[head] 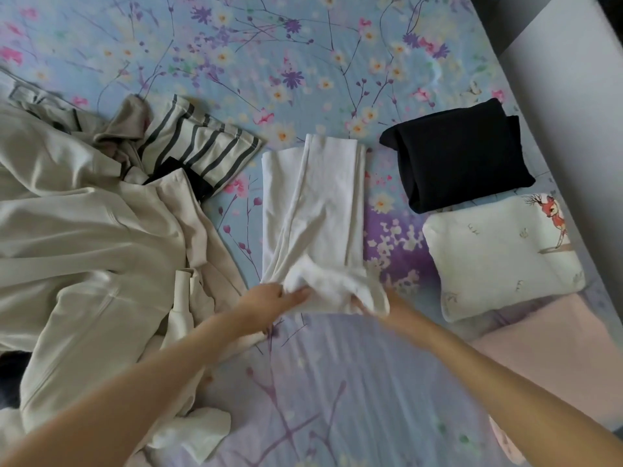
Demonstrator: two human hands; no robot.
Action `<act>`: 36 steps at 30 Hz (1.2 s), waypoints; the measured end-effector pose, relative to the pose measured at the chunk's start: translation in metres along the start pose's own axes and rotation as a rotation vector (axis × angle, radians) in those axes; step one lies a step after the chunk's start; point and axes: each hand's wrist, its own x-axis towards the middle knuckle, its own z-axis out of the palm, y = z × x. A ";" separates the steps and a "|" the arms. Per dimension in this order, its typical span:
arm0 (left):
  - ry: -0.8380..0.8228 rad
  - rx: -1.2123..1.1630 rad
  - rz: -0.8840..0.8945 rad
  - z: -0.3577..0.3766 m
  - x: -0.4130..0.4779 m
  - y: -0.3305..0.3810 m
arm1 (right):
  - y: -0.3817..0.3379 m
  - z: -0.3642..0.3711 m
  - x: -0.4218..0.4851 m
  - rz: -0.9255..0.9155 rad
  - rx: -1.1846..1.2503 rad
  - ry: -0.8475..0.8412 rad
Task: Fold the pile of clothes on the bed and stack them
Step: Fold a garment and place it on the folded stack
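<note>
Our left hand (273, 301) and right hand (392, 308) each grip the white garment (313, 203) at its near end, mid-fold. We judge the black piece (462, 156) and deer piece (499, 254) folded but unstacked, and the pile (84, 230) untouched.

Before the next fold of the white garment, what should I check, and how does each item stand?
1. Grip of left hand on near end of white garment: ok.
2. Grip of right hand: cannot tell, fingers hidden under cloth.
3. Far half flat on bed: ok.
4. Clear of black piece and printed piece: ok.
5. Folded pieces stacked: not ok, side by side.
</note>
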 end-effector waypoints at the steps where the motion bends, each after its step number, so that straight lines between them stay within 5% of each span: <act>1: 0.006 -0.155 -0.089 -0.008 0.009 0.001 | -0.003 -0.006 0.008 0.092 0.130 0.014; 4: 0.123 -0.328 -0.205 -0.011 0.029 -0.005 | -0.008 -0.007 0.027 0.245 0.286 0.154; 8: 0.414 -0.212 -0.143 0.007 0.017 0.003 | -0.004 0.012 0.026 0.156 -0.108 0.462; 10: 0.695 0.017 0.091 0.010 0.006 0.002 | 0.002 0.017 0.012 -0.125 -0.415 0.727; 12: 0.878 0.421 0.482 0.014 0.003 -0.005 | 0.010 0.025 0.001 -0.358 -0.829 0.736; 14: 0.624 0.807 0.624 0.017 0.004 -0.005 | 0.021 0.029 0.008 -0.399 -1.130 0.514; 18: 0.203 1.123 0.406 0.006 0.016 -0.002 | 0.011 0.019 0.035 -0.313 -1.148 0.392; 21: 0.305 0.857 0.489 -0.005 0.007 0.000 | 0.005 0.003 0.019 -0.426 -0.858 0.326; 25: 0.045 0.270 0.381 -0.022 -0.036 0.008 | -0.016 -0.024 -0.036 -0.215 -0.479 0.138; 27: -0.048 -0.052 0.353 -0.037 -0.046 0.013 | -0.034 -0.042 -0.043 -0.177 -0.280 0.178; 32: 0.245 -0.905 0.160 -0.079 0.005 0.021 | -0.073 -0.066 0.035 -0.181 0.093 0.477; 36: 0.535 -0.789 -0.091 -0.079 0.053 0.014 | -0.087 -0.058 0.104 -0.131 -0.001 0.608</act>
